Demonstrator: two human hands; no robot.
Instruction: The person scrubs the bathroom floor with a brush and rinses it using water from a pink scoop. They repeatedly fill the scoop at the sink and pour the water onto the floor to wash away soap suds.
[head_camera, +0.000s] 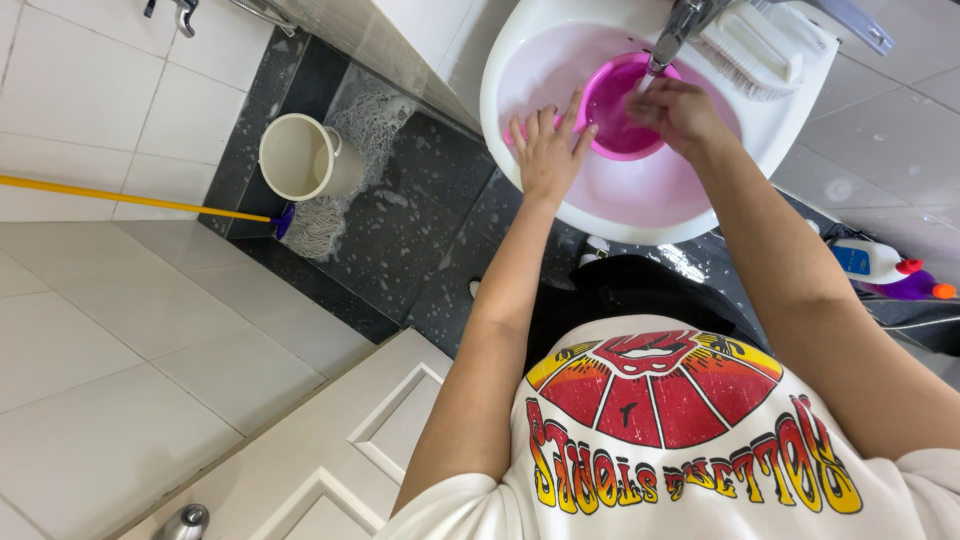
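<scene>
Steadying the pink bowl (615, 110) in the white sink (520, 60) at 12 o'clock, our left hand (548, 150) lies open, fingers spread on its rim, so it sits under the tap (672, 35). Our right hand (675, 112) curls loosely inside at 1 o'clock; what it's holding, can't tell.

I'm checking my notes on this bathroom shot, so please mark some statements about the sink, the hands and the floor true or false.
1. A pink bowl sits in the white sink under the tap. True.
2. The left hand holds a scrubbing brush. False: it rests open on the bowl's rim; the white brush lies on the sink's edge.
3. The right hand is at the bowl, below the tap. True.
4. The mop has a red handle. False: its handle is yellow.
5. The cream bucket stands on the dark wet floor beside the mop. True.
</scene>
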